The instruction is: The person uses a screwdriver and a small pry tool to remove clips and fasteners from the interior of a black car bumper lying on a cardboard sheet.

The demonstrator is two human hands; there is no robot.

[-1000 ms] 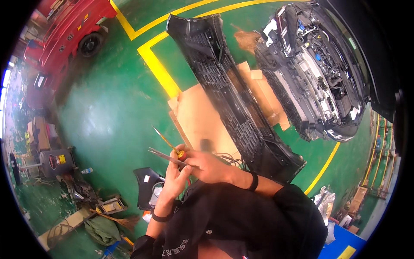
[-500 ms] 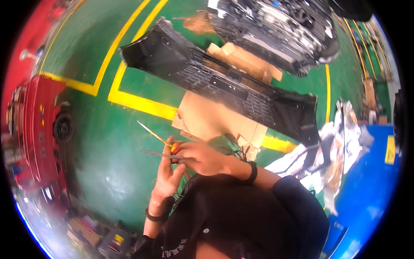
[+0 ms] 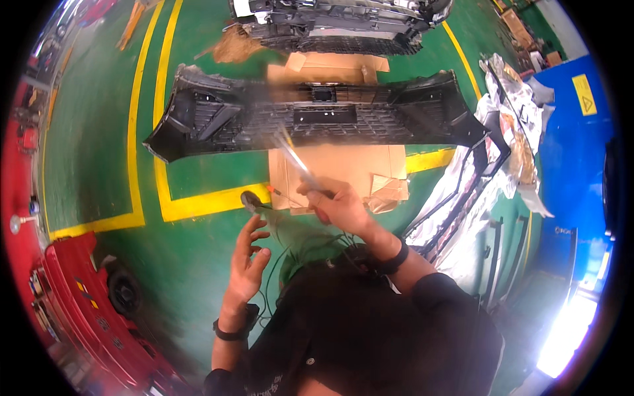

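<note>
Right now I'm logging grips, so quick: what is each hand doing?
Left hand: open, fingers spread, holding nothing.
Right hand: closed around a thin silvery metal tool, blurred; a small orange-tipped piece pokes out beside it.

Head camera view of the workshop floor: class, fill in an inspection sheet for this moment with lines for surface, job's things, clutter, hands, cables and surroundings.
Surface: green painted floor with yellow lines; flat brown cardboard sheet lying on it.
Job's things: thin metal tool, blurred, raised over the cardboard; long black plastic car bumper lying across the floor.
Clutter: crumpled silver-white sheeting beside black trim strips.
Hands: right hand closed on the tool; left hand empty, fingers spread.
Cables: thin dark wires on the floor below the hands.
Surroundings: red wheeled equipment; stripped car front; blue panel.
</note>
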